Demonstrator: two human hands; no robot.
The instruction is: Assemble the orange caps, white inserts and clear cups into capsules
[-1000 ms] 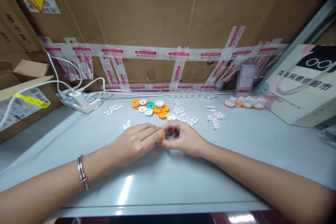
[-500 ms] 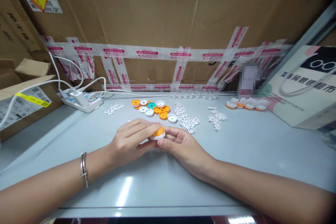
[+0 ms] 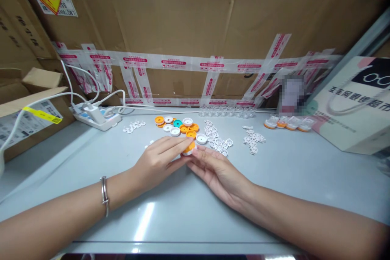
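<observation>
An orange and white round plastic piece (image 3: 189, 148) is held between both hands above the table. My left hand (image 3: 163, 157) closes on it from the left, fingers over its top. My right hand (image 3: 217, 170) grips its right side with the thumb and fingers. The fingers hide part of the piece. Just beyond lie several round caps in orange, white and one teal (image 3: 177, 123); a white cap (image 3: 201, 139) is nearest the right hand. Small white slotted parts (image 3: 217, 138) are spread to the right of the caps.
More white parts (image 3: 253, 140) lie farther right, and small white pegs (image 3: 134, 126) at left. Clear cups (image 3: 227, 111) line the back. Orange-based clear pieces (image 3: 288, 123) stand by a paper bag (image 3: 356, 109). A power strip (image 3: 97, 118) with cables and cardboard boxes (image 3: 30, 126) occupy the left.
Both hands and the held piece have shifted slightly right and away from me. The piece has been turned and tilted, and the right hand's hold has changed.
</observation>
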